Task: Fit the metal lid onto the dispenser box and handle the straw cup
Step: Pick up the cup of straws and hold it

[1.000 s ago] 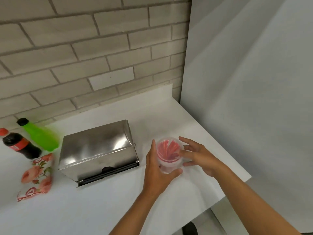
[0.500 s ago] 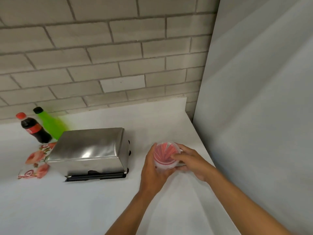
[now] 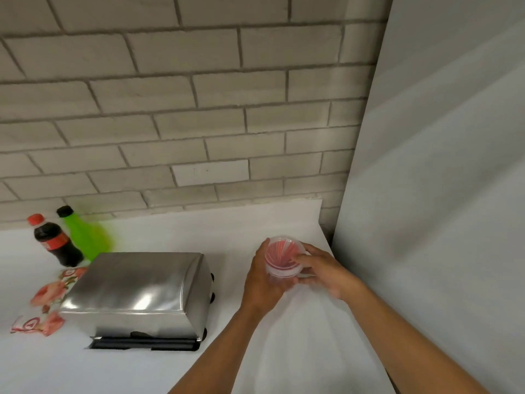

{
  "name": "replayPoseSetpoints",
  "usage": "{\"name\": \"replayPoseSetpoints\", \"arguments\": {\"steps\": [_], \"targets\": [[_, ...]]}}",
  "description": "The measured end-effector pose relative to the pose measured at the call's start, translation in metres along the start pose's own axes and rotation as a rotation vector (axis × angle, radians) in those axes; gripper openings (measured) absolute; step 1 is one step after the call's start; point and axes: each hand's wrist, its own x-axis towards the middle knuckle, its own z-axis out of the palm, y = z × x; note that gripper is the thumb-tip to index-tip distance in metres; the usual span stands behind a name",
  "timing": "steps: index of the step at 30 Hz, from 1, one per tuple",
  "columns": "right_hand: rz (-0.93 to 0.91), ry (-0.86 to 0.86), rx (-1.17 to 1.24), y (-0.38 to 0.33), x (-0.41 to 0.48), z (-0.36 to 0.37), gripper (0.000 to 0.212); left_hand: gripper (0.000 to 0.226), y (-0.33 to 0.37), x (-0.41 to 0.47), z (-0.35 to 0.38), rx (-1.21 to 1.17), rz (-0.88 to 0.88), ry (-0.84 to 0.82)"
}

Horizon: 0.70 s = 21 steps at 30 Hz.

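A clear plastic straw cup point(image 3: 279, 255) full of red-and-white straws is held between both hands near the counter's right side. My left hand point(image 3: 262, 282) wraps its left wall and underside. My right hand point(image 3: 324, 270) grips its right wall, fingertips at the rim. To the left sits the dispenser box, its shiny metal lid point(image 3: 136, 282) resting over the black base point(image 3: 142, 344), whose dark slot shows at the front.
A cola bottle point(image 3: 55, 241) and a green bottle point(image 3: 85, 236) stand at the back left by the brick wall. A floral packet point(image 3: 47, 302) lies left of the box. A grey panel point(image 3: 440, 209) borders the white counter point(image 3: 298, 336) on the right.
My right hand has closed onto the cup, which both hands now hold. The camera has tilted up and turned, so everything sits lower in view.
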Motion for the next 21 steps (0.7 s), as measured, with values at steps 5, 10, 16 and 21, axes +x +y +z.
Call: {"name": "replayPoseSetpoints", "arguments": {"steps": [5,10,16,21], "targets": [[0.003,-0.001,-0.023,-0.013,0.036,-0.010,0.042,0.113,-0.003,0.037,0.007,-0.045,-0.012,-0.002],[0.001,0.001,-0.019,-0.022,0.062,-0.019,0.039,0.109,-0.007,0.062,0.010,0.005,0.067,0.020],[0.032,0.045,0.001,-0.028,0.083,-0.022,0.035,0.102,-0.007,0.083,0.014,0.005,0.088,0.030],[0.039,0.052,0.007,-0.030,0.095,-0.023,0.038,0.096,-0.009,0.093,0.014,0.010,0.094,0.052]]}}
